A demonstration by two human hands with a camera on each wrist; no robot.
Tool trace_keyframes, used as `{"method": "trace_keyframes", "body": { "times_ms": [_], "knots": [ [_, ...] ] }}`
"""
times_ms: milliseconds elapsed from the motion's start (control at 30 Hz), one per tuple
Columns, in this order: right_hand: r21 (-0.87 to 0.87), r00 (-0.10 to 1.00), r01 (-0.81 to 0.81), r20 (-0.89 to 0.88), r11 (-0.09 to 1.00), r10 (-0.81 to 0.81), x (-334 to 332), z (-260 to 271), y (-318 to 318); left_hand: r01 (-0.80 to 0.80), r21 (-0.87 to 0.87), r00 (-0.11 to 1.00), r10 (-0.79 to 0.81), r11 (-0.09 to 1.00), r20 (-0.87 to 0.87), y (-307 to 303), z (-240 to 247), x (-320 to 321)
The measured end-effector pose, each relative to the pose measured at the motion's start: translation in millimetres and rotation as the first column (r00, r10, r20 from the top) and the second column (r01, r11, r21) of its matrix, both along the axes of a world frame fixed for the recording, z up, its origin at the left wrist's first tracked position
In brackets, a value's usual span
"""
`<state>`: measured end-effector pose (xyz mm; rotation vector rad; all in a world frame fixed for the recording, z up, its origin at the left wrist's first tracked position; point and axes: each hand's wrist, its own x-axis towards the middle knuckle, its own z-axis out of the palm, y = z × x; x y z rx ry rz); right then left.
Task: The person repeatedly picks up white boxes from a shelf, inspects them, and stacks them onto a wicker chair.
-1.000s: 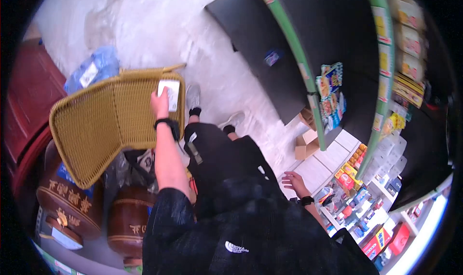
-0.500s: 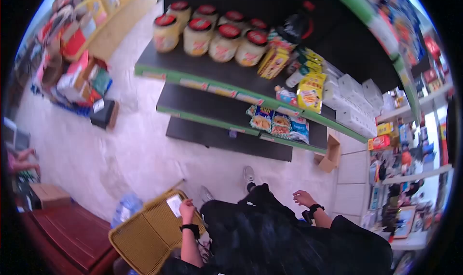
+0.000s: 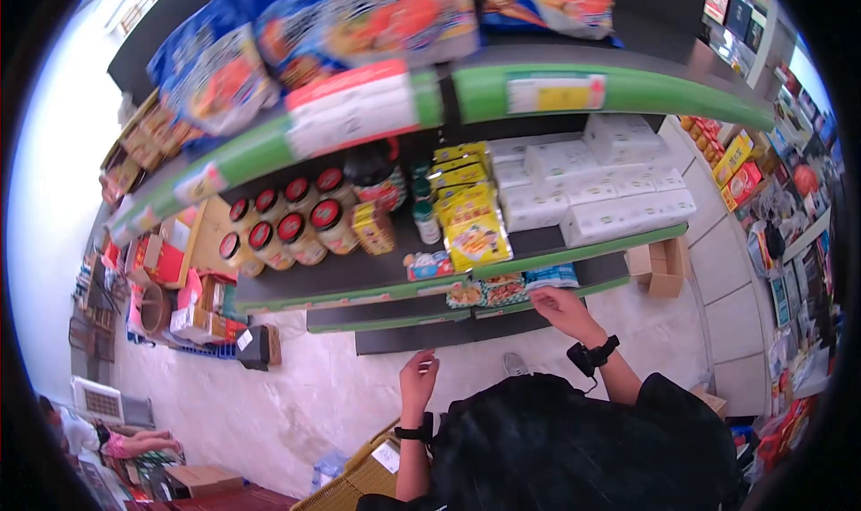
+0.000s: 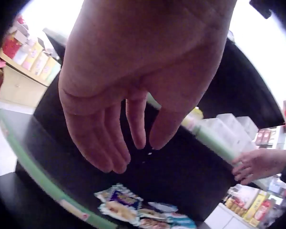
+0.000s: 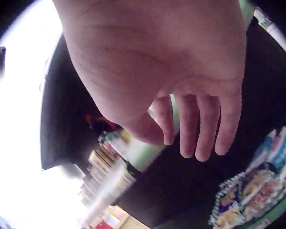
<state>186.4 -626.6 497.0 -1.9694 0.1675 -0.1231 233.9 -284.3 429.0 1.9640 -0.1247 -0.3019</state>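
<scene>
In the head view my left hand (image 3: 418, 387) is raised over the floor in front of the shelves, fingers loosely bent, holding nothing. My right hand (image 3: 565, 312) reaches to the lower shelf edge beside a blue snack bag (image 3: 551, 277); whether it touches the bag cannot be told from there. The left wrist view shows the left hand (image 4: 143, 76) hanging with relaxed fingers above snack bags (image 4: 120, 206), and the right hand (image 4: 260, 165) farther right. In the right wrist view the right hand (image 5: 167, 71) is empty, its fingers extended, with snack bags (image 5: 262, 191) at lower right.
Red-lidded jars (image 3: 291, 233), yellow packets (image 3: 473, 229) and white packs (image 3: 619, 215) stand on the middle shelf. Large blue bags (image 3: 395, 18) lie above. A wicker chair (image 3: 354, 484) is at lower left, a cardboard box (image 3: 664, 267) right of the shelves, and a person (image 3: 90, 435) far left.
The view has swung up from the chair and floor to the shelves. My left hand has left the white card on the chair, and my right hand has moved out toward the lower shelf.
</scene>
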Motion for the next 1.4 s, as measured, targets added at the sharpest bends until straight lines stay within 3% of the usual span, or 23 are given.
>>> {"method": "trace_keyframes", "body": {
  "times_ms": [100, 233, 333, 433, 533, 600, 733, 833, 1133, 1400],
  "knots": [
    [0.057, 0.987, 0.034, 0.156, 0.998, -0.043, 6, 41, -20, 0.16, -0.023, 0.987, -0.159, 0.987, 0.028, -65, 51, 6],
    [0.099, 0.924, 0.232, 0.289, 0.968, -0.251, -2, 62, -64, 0.377, -0.044, 0.914, -0.363, 0.925, 0.183, -144, 81, 9],
    [0.063, 0.817, 0.42, 0.408, 0.905, -0.408, -7, 63, -101, 0.477, -0.068, 0.865, -0.454, 0.876, 0.214, -199, 97, 5],
    [0.007, 0.709, 0.569, 0.502, 0.822, -0.495, -11, 72, -126, 0.478, -0.176, 0.869, -0.434, 0.861, 0.239, -245, 118, 1],
    [-0.107, 0.742, 0.584, 0.471, 0.805, -0.476, -13, 70, -142, 0.464, -0.146, 0.847, -0.389, 0.874, 0.362, -278, 126, 7],
    [-0.073, 0.745, 0.567, 0.471, 0.821, -0.472, -13, 71, -142, 0.445, -0.138, 0.851, -0.371, 0.885, 0.372, -295, 132, 14],
    [-0.087, 0.746, 0.551, 0.498, 0.83, -0.443, -15, 65, -139, 0.401, -0.197, 0.9, -0.344, 0.895, 0.27, -320, 136, 21],
    [0.058, 0.765, 0.492, 0.449, 0.869, -0.463, -16, 62, -139, 0.346, -0.193, 0.916, -0.286, 0.918, 0.28, -332, 130, 22],
    [0.272, 0.763, 0.387, 0.443, 0.881, -0.472, -12, 49, -151, 0.31, -0.138, 0.895, -0.24, 0.941, 0.375, -336, 138, 16],
    [0.301, 0.769, 0.34, 0.457, 0.891, -0.448, -11, 53, -153, 0.308, -0.197, 0.88, -0.201, 0.931, 0.43, -335, 139, 14]
  ]
}}
